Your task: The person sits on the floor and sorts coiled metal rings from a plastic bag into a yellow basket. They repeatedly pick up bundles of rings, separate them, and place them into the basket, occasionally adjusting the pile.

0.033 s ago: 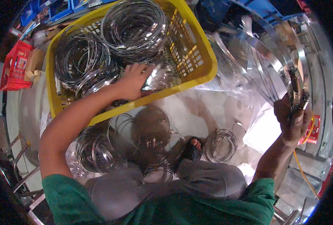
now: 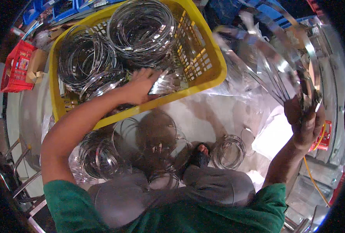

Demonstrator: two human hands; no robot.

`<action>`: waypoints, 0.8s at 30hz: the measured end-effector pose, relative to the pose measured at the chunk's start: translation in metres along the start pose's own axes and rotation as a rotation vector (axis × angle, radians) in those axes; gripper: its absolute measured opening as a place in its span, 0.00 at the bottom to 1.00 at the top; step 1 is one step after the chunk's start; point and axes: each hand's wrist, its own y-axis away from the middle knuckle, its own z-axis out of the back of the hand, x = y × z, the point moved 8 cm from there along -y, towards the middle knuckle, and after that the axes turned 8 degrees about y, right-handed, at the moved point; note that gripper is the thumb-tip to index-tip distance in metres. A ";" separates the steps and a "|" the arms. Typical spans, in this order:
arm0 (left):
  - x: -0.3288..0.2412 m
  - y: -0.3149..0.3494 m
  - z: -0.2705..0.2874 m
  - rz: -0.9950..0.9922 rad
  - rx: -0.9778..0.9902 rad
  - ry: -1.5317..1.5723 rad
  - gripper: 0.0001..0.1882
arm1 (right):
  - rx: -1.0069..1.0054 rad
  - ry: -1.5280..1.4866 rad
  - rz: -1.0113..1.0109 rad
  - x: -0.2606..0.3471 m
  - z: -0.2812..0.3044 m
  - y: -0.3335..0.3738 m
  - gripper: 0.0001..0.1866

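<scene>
My right hand (image 2: 305, 120), out at the right, is closed around several large steel hose clamps (image 2: 279, 62). Their long shiny bands fan up and away from it, smeared by motion, and the screw ends sit near my fingers. Inside the near side of a yellow plastic basket (image 2: 218, 73), my left hand (image 2: 141, 85) lies over a pile of shiny metal bands (image 2: 165, 83). Its fingers are stretched out, and its underside is hidden. Large coiled bundles of metal bands (image 2: 141, 33) fill the back and left of the basket.
On the floor near my legs lie a bundle of metal rings (image 2: 98, 155) and a smaller ring bundle (image 2: 229, 152). A red crate (image 2: 18, 68) and a cardboard box (image 2: 36, 64) stand at the left. Blue bins (image 2: 63, 11) line the back. Clear plastic sheeting (image 2: 238, 87) lies right of the basket.
The bands in my right hand have swung and blurred more, while that hand has shifted only slightly. The basket appears a little further right in view. My left hand stays in place on the pile.
</scene>
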 end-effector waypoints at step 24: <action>-0.004 0.010 -0.015 -0.001 0.111 0.887 0.31 | 1.179 0.269 0.378 -0.055 -0.331 -0.073 0.18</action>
